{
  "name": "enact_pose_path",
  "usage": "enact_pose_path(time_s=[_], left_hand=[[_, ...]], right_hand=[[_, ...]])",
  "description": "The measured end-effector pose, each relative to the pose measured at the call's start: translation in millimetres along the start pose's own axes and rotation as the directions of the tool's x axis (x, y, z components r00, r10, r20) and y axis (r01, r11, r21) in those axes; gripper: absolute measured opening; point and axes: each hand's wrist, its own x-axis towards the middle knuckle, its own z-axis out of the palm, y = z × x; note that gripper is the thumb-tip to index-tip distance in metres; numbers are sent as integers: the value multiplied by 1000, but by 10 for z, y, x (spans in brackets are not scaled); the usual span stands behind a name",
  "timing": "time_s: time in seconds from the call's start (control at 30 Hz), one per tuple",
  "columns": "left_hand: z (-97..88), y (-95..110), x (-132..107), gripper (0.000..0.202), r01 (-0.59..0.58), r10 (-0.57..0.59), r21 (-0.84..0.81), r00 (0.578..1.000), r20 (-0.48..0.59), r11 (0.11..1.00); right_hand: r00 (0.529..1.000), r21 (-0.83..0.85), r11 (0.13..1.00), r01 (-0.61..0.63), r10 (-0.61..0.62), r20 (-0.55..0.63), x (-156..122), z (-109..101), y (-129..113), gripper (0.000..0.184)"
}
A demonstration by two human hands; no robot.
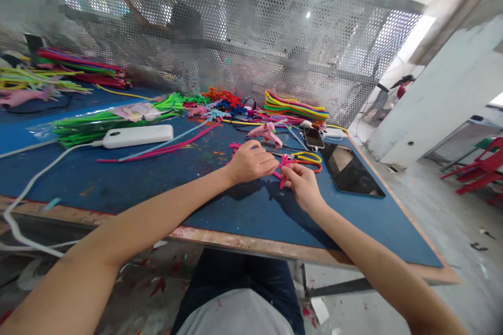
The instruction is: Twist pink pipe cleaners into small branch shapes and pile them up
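Between thumb and fingers, my right hand (302, 184) pinches a small bent shape of pink pipe cleaner (285, 168). My left hand (252, 163) is just left of it, fingers curled over; what they hold, if anything, is hidden. More pink pipe cleaner (234, 146) shows behind the left hand, on the table. Beyond my hands lie a pink glue gun (267, 134) and a tool with yellow and orange loop handles (308, 157), partly hidden. Long pink pipe cleaners (165, 148) and a light blue one (173, 138) stretch across the table at left.
A white power bank (137, 136) with a cable lies left, by bagged green pipe cleaners (118, 118). Multicoloured bundles (294, 107) and small twisted shapes (223, 98) line a perforated metal screen (251, 26). A phone (313, 137) and tablet (352, 169) rest near the right edge.
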Motion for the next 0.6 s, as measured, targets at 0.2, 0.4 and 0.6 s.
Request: enact_pose_path(time_s=[0.2, 0.4, 0.6], left_hand=[[29, 74, 18, 16, 116, -119, -155, 993, -10, 981], [16, 419, 117, 17, 625, -688, -706, 673, 271, 333], [88, 559, 130, 22, 463, -566, -686, 389, 727, -561]], right_hand=[[998, -13, 1000, 21, -20, 62, -25, 8, 4, 25], [994, 0, 995, 105, -105, 20, -28, -40, 5, 18], [955, -101, 963, 250, -263, -138, 17, -77, 23, 13]])
